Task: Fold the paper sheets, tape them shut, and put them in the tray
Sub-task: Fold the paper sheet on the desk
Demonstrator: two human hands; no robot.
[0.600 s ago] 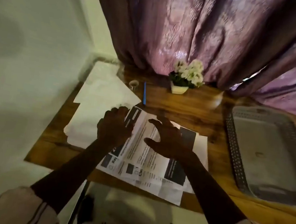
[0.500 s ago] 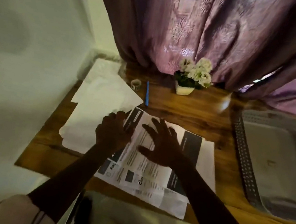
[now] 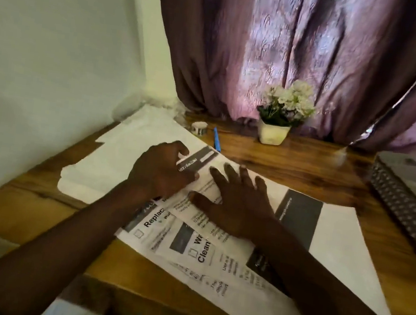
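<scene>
Printed paper sheets (image 3: 214, 261) with dark header bars lie overlapping on the wooden table (image 3: 293, 166), hanging over its near edge. My left hand (image 3: 160, 169) pinches the far left corner of the top sheet, thumb under and fingers over. Flat on that same sheet lies my right hand (image 3: 238, 203), fingers spread and pressing down. A stack of plain white sheets (image 3: 122, 156) sits to the left. The tape roll (image 3: 199, 127) stands at the back. A grey tray (image 3: 413, 200) with a perforated rim is at the right edge, partly out of view.
A blue pen (image 3: 216, 139) lies beside the tape roll. A small white pot of white flowers (image 3: 280, 114) stands at the back against a purple curtain (image 3: 295, 50). A white wall (image 3: 57, 45) borders the table on the left.
The view has moved closer and tilted down. My right hand has come down flat onto the printed sheet. My left hand has closed on the sheet's far corner.
</scene>
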